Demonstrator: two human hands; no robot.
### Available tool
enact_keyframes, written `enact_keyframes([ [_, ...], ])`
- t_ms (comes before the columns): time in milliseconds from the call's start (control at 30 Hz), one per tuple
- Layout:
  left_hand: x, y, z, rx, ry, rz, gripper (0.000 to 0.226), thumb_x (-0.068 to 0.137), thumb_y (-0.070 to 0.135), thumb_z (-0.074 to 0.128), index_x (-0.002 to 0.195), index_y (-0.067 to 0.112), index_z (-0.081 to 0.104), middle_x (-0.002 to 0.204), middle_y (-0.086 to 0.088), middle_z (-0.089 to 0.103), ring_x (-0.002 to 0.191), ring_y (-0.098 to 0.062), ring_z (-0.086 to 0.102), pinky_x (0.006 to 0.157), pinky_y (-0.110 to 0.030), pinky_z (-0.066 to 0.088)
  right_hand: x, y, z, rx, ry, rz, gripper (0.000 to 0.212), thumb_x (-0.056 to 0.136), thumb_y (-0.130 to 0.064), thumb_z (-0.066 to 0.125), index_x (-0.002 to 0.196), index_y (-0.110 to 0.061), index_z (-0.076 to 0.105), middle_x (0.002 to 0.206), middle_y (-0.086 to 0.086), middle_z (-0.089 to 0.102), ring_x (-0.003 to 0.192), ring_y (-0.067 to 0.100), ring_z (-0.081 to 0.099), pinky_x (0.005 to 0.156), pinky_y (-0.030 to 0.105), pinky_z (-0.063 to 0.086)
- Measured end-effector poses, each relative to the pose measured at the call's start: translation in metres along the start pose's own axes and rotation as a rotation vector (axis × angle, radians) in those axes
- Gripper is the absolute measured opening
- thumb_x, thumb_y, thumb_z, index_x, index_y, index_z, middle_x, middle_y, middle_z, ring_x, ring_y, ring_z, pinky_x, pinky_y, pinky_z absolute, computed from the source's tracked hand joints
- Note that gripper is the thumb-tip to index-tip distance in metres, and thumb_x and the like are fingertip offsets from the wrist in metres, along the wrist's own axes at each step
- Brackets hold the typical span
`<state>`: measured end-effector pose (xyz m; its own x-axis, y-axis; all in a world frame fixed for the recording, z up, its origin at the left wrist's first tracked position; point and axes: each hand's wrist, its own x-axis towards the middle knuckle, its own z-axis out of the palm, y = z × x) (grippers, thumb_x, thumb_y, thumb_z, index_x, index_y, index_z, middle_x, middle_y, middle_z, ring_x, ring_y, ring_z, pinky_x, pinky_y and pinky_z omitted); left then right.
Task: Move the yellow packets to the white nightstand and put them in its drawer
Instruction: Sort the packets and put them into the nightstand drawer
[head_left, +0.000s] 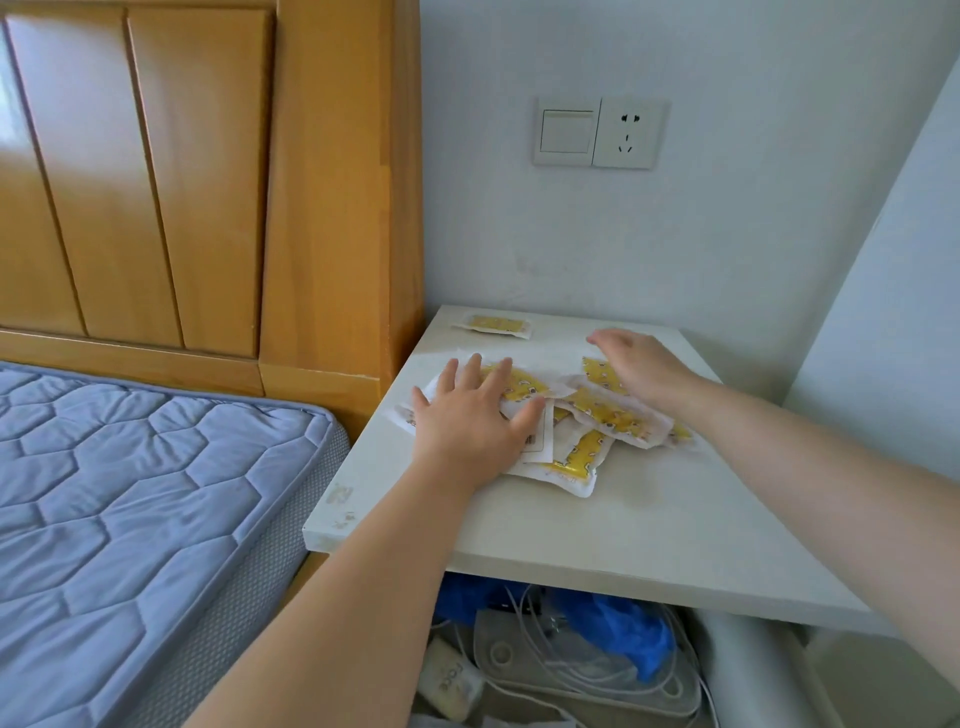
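Several yellow packets with white edges lie in a loose pile (582, 457) on top of the white nightstand (649, 525). One more yellow packet (493, 325) lies apart near the back left corner. My left hand (467, 421) rests flat, fingers spread, on the left side of the pile. My right hand (641, 366) lies over the pile's right side with straight fingers pointing left. Below the top, the drawer (737, 675) stands pulled out.
The open drawer holds white cables (587, 670), a blue plastic bag (623, 629) and a white adapter (452, 680). A bed with a blue quilted mattress (145, 509) and wooden headboard (208, 182) stands to the left. The wall carries a switch and socket (600, 132).
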<state>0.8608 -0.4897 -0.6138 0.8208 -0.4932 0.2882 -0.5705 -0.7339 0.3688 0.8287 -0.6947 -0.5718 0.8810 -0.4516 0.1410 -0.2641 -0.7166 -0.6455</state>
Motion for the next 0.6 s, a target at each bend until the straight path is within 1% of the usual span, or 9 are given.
enact_keyframes([
  [33,0.001,0.0,0.001,0.0,-0.012,-0.008,0.065,0.091,0.065,0.025,0.149,0.037,0.021,0.16,0.004,0.013,0.148,-0.019,0.001,0.116,-0.055,0.002,0.007,-0.01,0.001,-0.003,-0.001,-0.027,0.054,0.096,-0.042,0.028,0.126,-0.003,0.051,0.135,0.019,0.05,0.124,0.035,0.046,0.104,0.046,0.036],
  [67,0.002,0.0,0.001,0.005,-0.024,-0.011,0.065,0.091,0.064,0.026,0.149,0.036,0.022,0.16,0.004,0.013,0.148,-0.019,0.002,0.116,-0.055,0.002,0.015,-0.019,0.003,0.003,-0.048,-0.034,0.055,0.099,-0.041,0.026,0.132,-0.004,0.049,0.142,0.017,0.045,0.13,0.034,0.042,0.108,0.044,0.032],
  [167,0.003,0.001,0.002,-0.001,-0.033,-0.011,0.065,0.09,0.063,0.029,0.148,0.034,0.025,0.159,0.004,0.016,0.147,-0.019,0.005,0.116,-0.053,0.004,0.043,-0.044,0.023,-0.03,-0.197,-0.027,0.057,0.102,-0.046,0.018,0.147,-0.016,0.035,0.155,0.005,0.027,0.143,0.023,0.024,0.114,0.036,0.018],
  [233,0.005,0.0,0.002,-0.009,-0.029,-0.009,0.064,0.09,0.062,0.03,0.148,0.034,0.027,0.158,0.004,0.019,0.147,-0.02,0.008,0.116,-0.052,0.007,0.062,-0.052,0.036,-0.083,-0.272,-0.014,0.063,0.099,-0.055,0.014,0.15,-0.02,0.026,0.158,0.002,0.018,0.146,0.021,0.015,0.116,0.039,0.012],
  [333,0.006,0.0,0.003,-0.006,-0.014,-0.001,0.063,0.09,0.06,0.031,0.147,0.033,0.028,0.156,0.004,0.023,0.146,-0.019,0.012,0.116,-0.052,0.011,0.082,-0.054,0.049,-0.138,-0.339,0.048,0.073,0.093,-0.067,0.011,0.152,-0.024,0.017,0.16,0.001,0.009,0.147,0.021,0.009,0.118,0.044,0.009],
  [433,0.007,-0.001,0.004,-0.001,-0.008,0.007,0.063,0.09,0.06,0.031,0.147,0.032,0.028,0.156,0.003,0.025,0.145,-0.019,0.014,0.115,-0.052,0.012,0.09,-0.052,0.059,-0.167,-0.424,0.168,0.086,0.083,-0.079,0.008,0.151,-0.029,0.018,0.161,0.002,0.005,0.147,0.024,0.007,0.116,0.049,0.009],
  [500,0.007,-0.001,0.004,0.003,-0.01,0.013,0.064,0.09,0.06,0.031,0.147,0.032,0.028,0.156,0.003,0.024,0.145,-0.019,0.014,0.115,-0.052,0.013,0.091,-0.051,0.058,-0.18,-0.446,0.162,0.083,0.086,-0.076,0.006,0.15,-0.026,0.027,0.16,0.003,0.01,0.147,0.025,0.009,0.117,0.049,0.008],
  [567,0.007,-0.001,0.004,0.0,-0.006,0.015,0.063,0.09,0.06,0.032,0.146,0.032,0.029,0.155,0.003,0.025,0.145,-0.019,0.014,0.115,-0.052,0.014,0.088,-0.054,0.049,-0.182,-0.404,0.096,0.08,0.092,-0.068,0.007,0.14,-0.017,0.045,0.151,0.006,0.035,0.143,0.022,0.021,0.117,0.046,0.011],
  [600,0.006,-0.001,0.004,-0.002,-0.004,0.012,0.063,0.09,0.06,0.032,0.146,0.032,0.03,0.155,0.003,0.025,0.145,-0.019,0.014,0.115,-0.051,0.014,0.086,-0.056,0.043,-0.182,-0.373,0.054,0.078,0.095,-0.064,0.008,0.132,-0.013,0.054,0.139,0.007,0.051,0.139,0.021,0.029,0.115,0.044,0.014],
])
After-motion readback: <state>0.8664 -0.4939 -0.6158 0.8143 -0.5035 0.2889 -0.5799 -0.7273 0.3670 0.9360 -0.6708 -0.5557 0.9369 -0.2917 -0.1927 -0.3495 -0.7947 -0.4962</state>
